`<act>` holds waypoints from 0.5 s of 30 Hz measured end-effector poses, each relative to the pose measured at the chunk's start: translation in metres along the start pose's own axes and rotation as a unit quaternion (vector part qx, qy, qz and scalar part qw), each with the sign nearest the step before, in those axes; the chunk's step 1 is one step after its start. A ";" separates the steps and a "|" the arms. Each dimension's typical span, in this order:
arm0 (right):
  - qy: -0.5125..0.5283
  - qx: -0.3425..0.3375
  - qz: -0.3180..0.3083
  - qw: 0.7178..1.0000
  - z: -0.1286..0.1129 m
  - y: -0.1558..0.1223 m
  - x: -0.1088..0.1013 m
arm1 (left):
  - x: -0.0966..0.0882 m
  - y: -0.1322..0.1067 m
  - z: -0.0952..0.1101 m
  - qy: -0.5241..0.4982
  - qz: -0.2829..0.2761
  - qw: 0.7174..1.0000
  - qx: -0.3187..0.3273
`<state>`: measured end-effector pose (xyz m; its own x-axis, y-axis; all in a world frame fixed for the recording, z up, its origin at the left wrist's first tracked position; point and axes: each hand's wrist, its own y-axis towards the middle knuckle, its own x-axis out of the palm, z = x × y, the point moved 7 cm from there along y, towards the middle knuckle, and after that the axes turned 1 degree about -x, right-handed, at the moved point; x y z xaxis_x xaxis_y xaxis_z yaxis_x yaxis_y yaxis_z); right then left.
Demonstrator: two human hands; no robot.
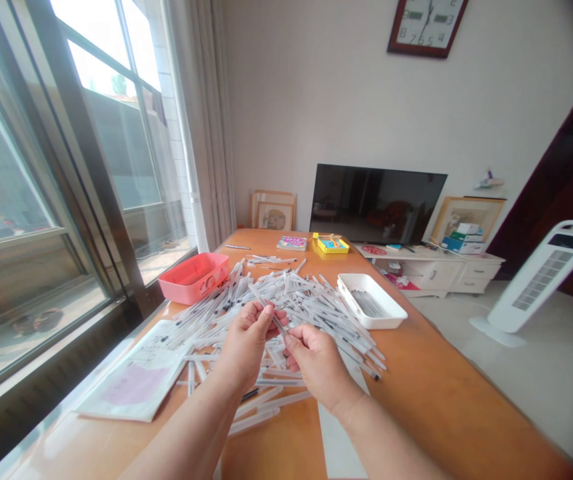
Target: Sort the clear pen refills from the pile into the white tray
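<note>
Both my hands meet above a large heap of clear pen barrels (pixel 321 300) on the wooden table. Thumb and fingers of my left hand (pixel 249 337) pinch a pen (pixel 278 325) that slants down toward the right. At its lower end the fingers of my right hand (pixel 311 357) are closed on it. Whether a cap or refill is in the pen I cannot make out. To the right stands a white tray (pixel 396 315) with dark, thin pen parts in it. A pink bin (pixel 181 291) sits left of the heap.
A paper bag or booklet (pixel 131 380) lies on the left. White paper (pixel 339 440) runs under the heap toward me. At the far end are a yellow box (pixel 334 248) and a colourful booklet (pixel 291 243). A tower fan (pixel 536 280) stands right of the table (pixel 416 413).
</note>
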<state>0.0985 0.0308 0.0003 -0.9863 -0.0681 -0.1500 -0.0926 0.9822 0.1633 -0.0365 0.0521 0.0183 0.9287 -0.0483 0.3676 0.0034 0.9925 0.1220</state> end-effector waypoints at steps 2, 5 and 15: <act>0.001 -0.007 0.005 1.000 -0.002 0.000 -0.001 | 0.002 -0.001 0.001 -0.012 -0.002 1.000 0.003; 0.018 -0.006 0.002 1.000 -0.003 -0.001 -0.001 | 0.006 -0.002 0.003 -0.028 -0.005 1.000 0.004; 0.076 0.018 -0.009 0.997 -0.008 -0.006 0.002 | 0.010 -0.005 0.005 -0.036 -0.017 0.999 0.000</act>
<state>0.0963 0.0238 0.0066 -0.9940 -0.1094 -0.0033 -0.1090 0.9859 0.1272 -0.0289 0.0466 0.0260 0.8989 -0.0893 0.4290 0.0340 0.9903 0.1350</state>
